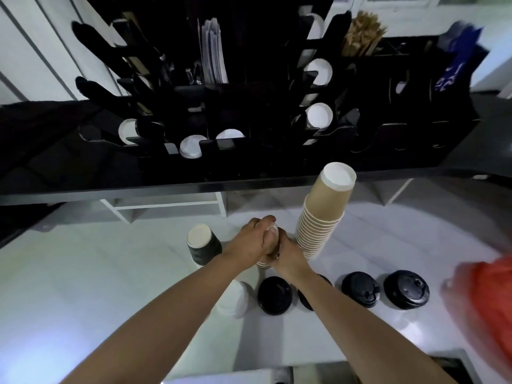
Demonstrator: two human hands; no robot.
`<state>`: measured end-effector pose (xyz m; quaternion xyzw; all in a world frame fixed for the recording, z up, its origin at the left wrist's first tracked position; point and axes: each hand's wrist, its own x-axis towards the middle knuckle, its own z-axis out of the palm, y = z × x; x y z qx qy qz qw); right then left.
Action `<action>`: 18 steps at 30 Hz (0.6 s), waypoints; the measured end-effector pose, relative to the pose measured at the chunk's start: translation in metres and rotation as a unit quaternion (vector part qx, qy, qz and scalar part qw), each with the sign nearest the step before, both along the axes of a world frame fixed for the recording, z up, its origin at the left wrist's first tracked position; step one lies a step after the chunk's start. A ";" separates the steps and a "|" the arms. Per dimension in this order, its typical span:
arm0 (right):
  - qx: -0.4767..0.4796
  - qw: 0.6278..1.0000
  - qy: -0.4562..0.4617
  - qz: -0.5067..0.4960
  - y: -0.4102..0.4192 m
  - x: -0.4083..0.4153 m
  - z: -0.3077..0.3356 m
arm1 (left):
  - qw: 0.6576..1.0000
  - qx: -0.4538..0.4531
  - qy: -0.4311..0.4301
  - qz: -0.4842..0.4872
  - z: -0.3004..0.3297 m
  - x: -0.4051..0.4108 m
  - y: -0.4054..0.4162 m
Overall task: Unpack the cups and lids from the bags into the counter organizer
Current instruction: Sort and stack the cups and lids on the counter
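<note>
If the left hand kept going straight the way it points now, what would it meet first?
Probably the tall brown cup stack, just up and right of the left hand, which grips a small cup stack together with the right hand. Depth is unclear; it might pass beside.

The organizer (277, 151) stands on a shelf (194, 187) behind and above the counter (110, 259). Cups lie in its slots, sticks (360, 37) stand at its back right. On the counter, a tall cup stack (321, 212) stands mid-back. Left of it both hands (266, 242) close around a short stack (264, 263); further left stands a ribbed stack (202, 248). Nearer the front edge runs a row: lid stack (232, 299) leftmost, then 4 lids (406, 289) to the right. A bag (487, 297) lies at the right edge.
</note>
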<state>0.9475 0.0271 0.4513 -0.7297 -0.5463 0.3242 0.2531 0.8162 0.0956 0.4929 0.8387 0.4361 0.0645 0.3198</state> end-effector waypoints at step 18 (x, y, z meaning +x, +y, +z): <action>-0.037 0.936 -0.100 -0.334 -0.248 0.064 0.070 | 0.960 0.163 -0.063 -0.218 0.016 0.048 -0.157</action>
